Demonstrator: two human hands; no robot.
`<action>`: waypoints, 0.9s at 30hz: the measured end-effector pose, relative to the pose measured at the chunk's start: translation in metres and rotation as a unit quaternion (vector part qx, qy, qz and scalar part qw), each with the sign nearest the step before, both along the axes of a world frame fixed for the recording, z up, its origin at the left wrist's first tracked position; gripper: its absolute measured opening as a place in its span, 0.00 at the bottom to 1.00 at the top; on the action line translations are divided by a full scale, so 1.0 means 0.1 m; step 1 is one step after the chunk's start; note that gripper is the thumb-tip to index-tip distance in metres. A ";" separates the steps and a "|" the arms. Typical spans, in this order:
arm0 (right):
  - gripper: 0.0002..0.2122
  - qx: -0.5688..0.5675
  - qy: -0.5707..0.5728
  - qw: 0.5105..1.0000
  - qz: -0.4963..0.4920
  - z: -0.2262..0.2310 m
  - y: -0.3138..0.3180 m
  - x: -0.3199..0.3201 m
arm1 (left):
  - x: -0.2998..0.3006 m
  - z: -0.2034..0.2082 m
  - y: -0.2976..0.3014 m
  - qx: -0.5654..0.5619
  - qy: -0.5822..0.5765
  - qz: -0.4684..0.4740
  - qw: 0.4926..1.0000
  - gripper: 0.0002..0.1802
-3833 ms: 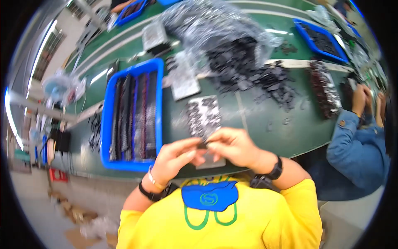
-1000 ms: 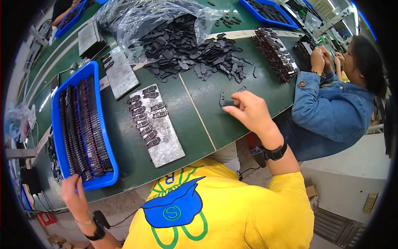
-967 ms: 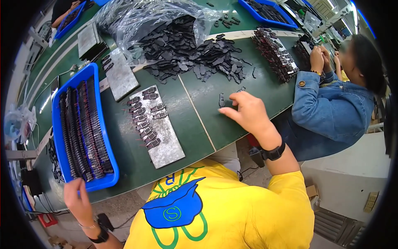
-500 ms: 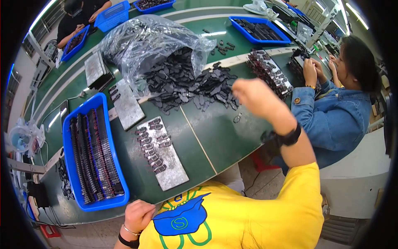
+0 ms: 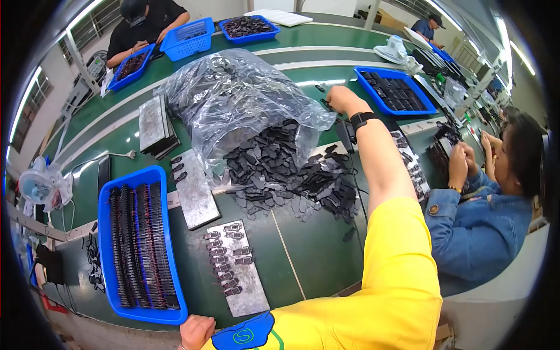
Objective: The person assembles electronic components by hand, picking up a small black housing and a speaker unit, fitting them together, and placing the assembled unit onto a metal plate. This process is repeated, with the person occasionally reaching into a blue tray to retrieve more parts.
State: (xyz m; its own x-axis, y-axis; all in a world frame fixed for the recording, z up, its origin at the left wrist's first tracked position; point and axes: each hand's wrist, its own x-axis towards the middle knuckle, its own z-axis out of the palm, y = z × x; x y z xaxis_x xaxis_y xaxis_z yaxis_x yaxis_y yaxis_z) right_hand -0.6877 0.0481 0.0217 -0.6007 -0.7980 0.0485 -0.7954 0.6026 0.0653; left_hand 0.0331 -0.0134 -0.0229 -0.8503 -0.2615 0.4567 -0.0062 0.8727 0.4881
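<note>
Right hand: the right hand (image 5: 341,98) reaches far across the green conveyor table (image 5: 315,251), fingers curled onto small black plastic parts (image 5: 322,104) just right of the clear crinkled plastic bag (image 5: 239,105); whether they are actually pinched I cannot tell.
Left hand: the left hand (image 5: 195,331) rests loosely closed at the near edge, holding nothing visible.
Handling: the parts look light, stiff and easily scattered; best pinched by the edges.
Around: a heap of black parts (image 5: 291,175) spills from the bag; a grey metal plate (image 5: 239,268) and a blue plastic tray (image 5: 140,239) lie near left.

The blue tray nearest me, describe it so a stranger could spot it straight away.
Start at the clear plastic bag spilling small black parts onto the green table. Move toward the near left edge, past the grey metal plate with rows of small parts. The blue tray lies left of that plate; unlike the other blue trays, it holds long dark rows running lengthwise.
</note>
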 end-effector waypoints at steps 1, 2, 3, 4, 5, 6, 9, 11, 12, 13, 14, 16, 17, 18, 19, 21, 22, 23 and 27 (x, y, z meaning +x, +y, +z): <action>0.07 0.006 -0.026 1.000 0.011 -0.07 -0.03 -0.02 | 0.01 0.00 0.01 0.005 -0.008 0.005 1.000 0.14; 0.07 0.011 -0.032 0.999 0.015 -0.09 -0.07 -0.08 | 0.02 0.01 0.01 0.009 -0.014 0.009 1.000 0.14; 0.08 -0.022 -0.009 1.000 -0.002 -0.07 -0.08 -0.17 | 0.03 0.02 0.01 0.012 -0.020 0.010 1.000 0.14; 0.08 -0.053 0.016 0.998 -0.020 -0.07 -0.10 -0.30 | 0.02 0.02 0.01 0.015 -0.026 0.009 1.000 0.14; 0.08 -0.074 0.029 0.996 -0.038 -0.08 -0.12 -0.43 | 0.01 0.02 0.01 0.019 -0.031 0.009 0.999 0.14; 0.09 -0.093 0.040 0.994 -0.052 -0.12 -0.18 -0.51 | 0.02 0.02 0.01 0.026 -0.039 0.014 0.999 0.14; 0.12 -0.078 0.034 0.993 -0.084 -0.22 -0.41 -0.59 | 0.04 0.06 0.01 0.060 -0.064 0.002 0.996 0.14; 0.14 -0.046 0.024 0.993 -0.107 -0.26 -0.50 -0.65 | -0.01 0.12 0.03 0.058 -0.090 0.016 0.994 0.14; 0.15 -0.042 0.019 0.993 -0.107 -0.30 -0.55 -0.67 | -0.01 0.15 0.03 0.047 -0.106 0.019 0.993 0.14; 0.16 -0.022 0.029 0.994 -0.104 -0.32 -0.58 -0.71 | -0.03 0.18 0.03 0.053 -0.114 0.031 0.992 0.14; 0.17 -0.003 0.039 0.994 -0.101 -0.35 -0.61 -0.74 | -0.04 0.19 0.03 0.058 -0.112 0.024 0.992 0.14; 0.12 0.018 0.040 0.992 -0.120 -0.42 -0.67 -0.79 | -0.08 0.21 0.02 0.067 -0.107 0.008 0.992 0.15; 0.12 0.023 0.034 0.993 -0.109 -0.41 -0.67 -0.78 | -0.08 0.21 0.01 0.073 -0.113 0.018 0.991 0.15; 0.12 0.030 0.051 0.993 -0.103 -0.38 -0.65 -0.79 | -0.08 0.20 -0.01 0.066 -0.110 0.009 0.992 0.15; 0.12 0.039 0.066 0.992 -0.097 -0.34 -0.63 -0.76 | -0.07 0.21 0.00 0.060 -0.109 -0.001 0.992 0.15; 0.13 0.044 0.038 0.995 -0.083 -0.13 -0.60 -0.60 | -0.05 0.23 0.03 0.068 -0.111 0.003 0.991 0.15; 0.13 0.019 0.090 0.995 -0.039 -0.01 -0.45 -0.70 | -0.06 0.23 0.01 0.068 -0.100 -0.010 0.993 0.15; 0.14 -0.006 0.139 0.990 0.009 0.11 -0.39 -0.66 | -0.07 0.22 0.00 0.068 -0.090 -0.020 0.993 0.15; 0.14 -0.090 -0.005 0.996 -0.009 1.01 -0.18 0.06 | -0.05 0.17 -0.03 0.048 -0.048 -0.046 0.997 0.16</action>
